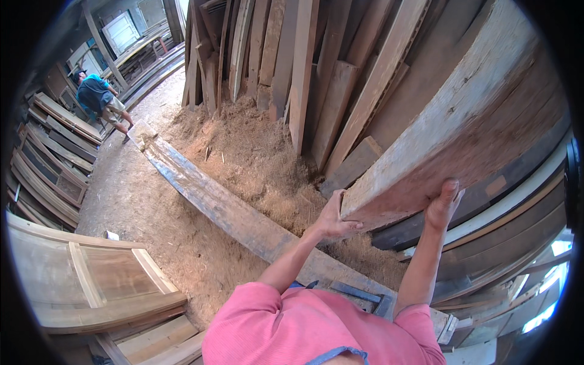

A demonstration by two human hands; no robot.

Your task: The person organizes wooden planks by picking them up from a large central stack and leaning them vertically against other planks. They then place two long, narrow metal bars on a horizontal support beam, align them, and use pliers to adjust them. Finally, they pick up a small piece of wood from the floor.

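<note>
A thick, wide wooden plank (pixel 438 158) with a rough, pale edge rises from my hands toward the upper right, its far end out of view. My left hand (pixel 336 220) grips the plank's near lower corner, fingers wrapped over the end. Against the reddish-brown broad face presses my right hand (pixel 444 205), higher up along the plank, thumb upward. Below my arms runs a long, worn board (pixel 243 219), lying from beneath me toward the far left, with sawdust on its far end.
Heaped sawdust (pixel 249 152) covers the floor beyond the board. Upright planks (pixel 304 79) lean along the back. More boards (pixel 511 243) are stacked at right. Framed wooden panels (pixel 115 274) lie at lower left. A person (pixel 100 100) stands at far left near stacked lumber (pixel 58 152).
</note>
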